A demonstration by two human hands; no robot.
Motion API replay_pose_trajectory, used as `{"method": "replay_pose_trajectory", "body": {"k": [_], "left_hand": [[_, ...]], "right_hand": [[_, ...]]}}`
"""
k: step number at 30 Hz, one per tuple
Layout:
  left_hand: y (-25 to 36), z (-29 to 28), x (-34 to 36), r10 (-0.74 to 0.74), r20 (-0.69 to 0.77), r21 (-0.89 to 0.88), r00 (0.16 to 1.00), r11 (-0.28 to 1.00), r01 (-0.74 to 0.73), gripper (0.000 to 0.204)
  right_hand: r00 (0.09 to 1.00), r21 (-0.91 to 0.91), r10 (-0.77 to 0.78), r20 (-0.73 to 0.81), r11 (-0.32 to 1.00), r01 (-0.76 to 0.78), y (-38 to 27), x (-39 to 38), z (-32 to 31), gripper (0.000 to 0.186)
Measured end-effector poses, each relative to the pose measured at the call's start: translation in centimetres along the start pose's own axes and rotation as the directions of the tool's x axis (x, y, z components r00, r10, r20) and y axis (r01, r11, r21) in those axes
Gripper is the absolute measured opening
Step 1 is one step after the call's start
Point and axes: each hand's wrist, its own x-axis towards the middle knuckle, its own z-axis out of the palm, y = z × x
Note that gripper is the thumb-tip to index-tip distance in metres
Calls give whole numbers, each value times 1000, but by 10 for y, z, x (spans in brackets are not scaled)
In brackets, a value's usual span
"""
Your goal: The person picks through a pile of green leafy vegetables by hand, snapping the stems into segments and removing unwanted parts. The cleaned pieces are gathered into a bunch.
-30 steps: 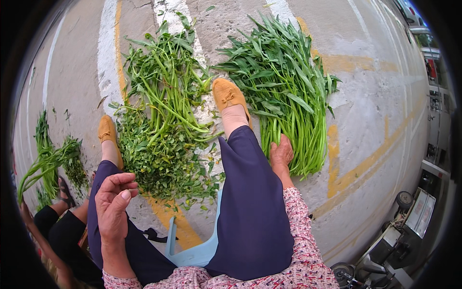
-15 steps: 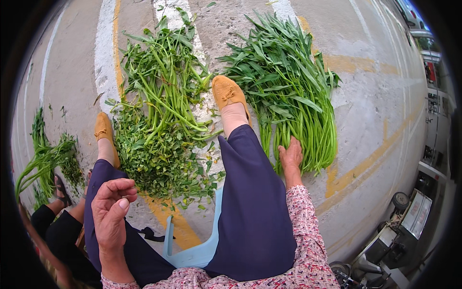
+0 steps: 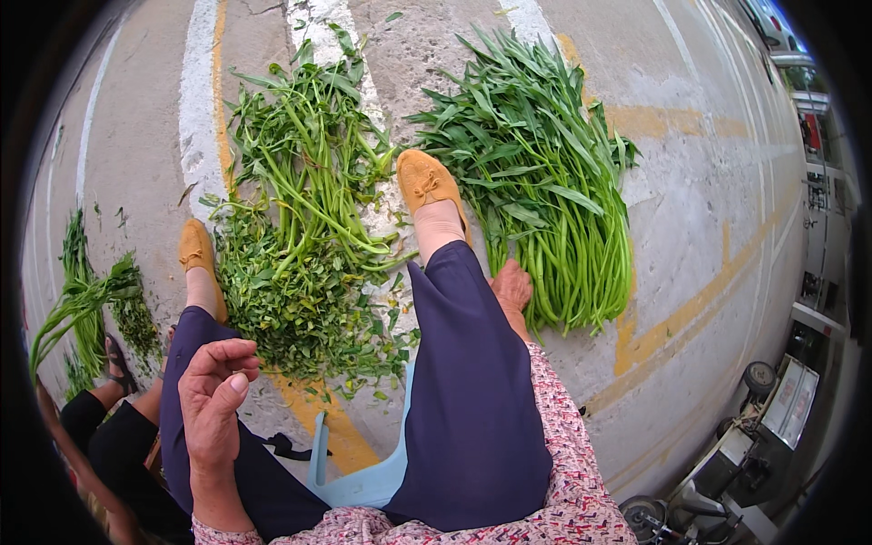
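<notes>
A thick bundle of water spinach [image 3: 563, 218] lies on the ground to the right, long green stems toward me and narrow leaves pointing away. My right hand [image 3: 511, 289] is low at its left edge, beside my right knee. Its fingers are curled in against the outermost stems; the fingertips are hidden, and whether they grip a stem does not show. Above my left thigh, my left hand [image 3: 216, 395] is raised with fingers bent and thumb close to them; nothing shows in it. Between my feet lies a looser heap of stems [image 3: 304, 173], with torn leaves [image 3: 291, 313] piled nearer me.
I sit on a light blue plastic stool [image 3: 363, 481]. My tan shoes [image 3: 425, 182] flank the loose heap. At the left, another person's sandalled foot [image 3: 118, 363] is beside more greens [image 3: 82, 309]. A parked wheeled vehicle [image 3: 754, 427] stands at the lower right.
My right hand has moved left from on top of the bundle's stems to its left edge, closer to my knee. The left hand stays nearly still.
</notes>
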Motion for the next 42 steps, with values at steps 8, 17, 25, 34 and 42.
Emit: {"method": "replay_pose_trajectory", "body": {"k": [8, 17, 25, 34, 42], "left_hand": [[-1, -3, 0, 2, 16, 14, 1000, 1000, -2, 36], [7, 1, -4, 31, -26, -47, 999, 998, -32, 34], [16, -3, -13, 84, 31, -132, 996, 988, -79, 32], [22, -10, -24, 162, 110, -209, 981, 968, -136, 27], [32, -22, -27, 283, 223, -343, 933, 919, -197, 36]], "right_hand": [[996, -108, -30, -78, 994, 21, 7, 8, 20, 35], [847, 892, -306, 434, 278, -356, 16, -12, -74, 28], [772, 826, -581, 258, -282, -489, 22, -57, -242, 43], [693, 846, -720, 42, -343, -408, -75, -72, -358, 38], [491, 790, -869, 57, -262, -554, -205, -130, -374, 34]]}}
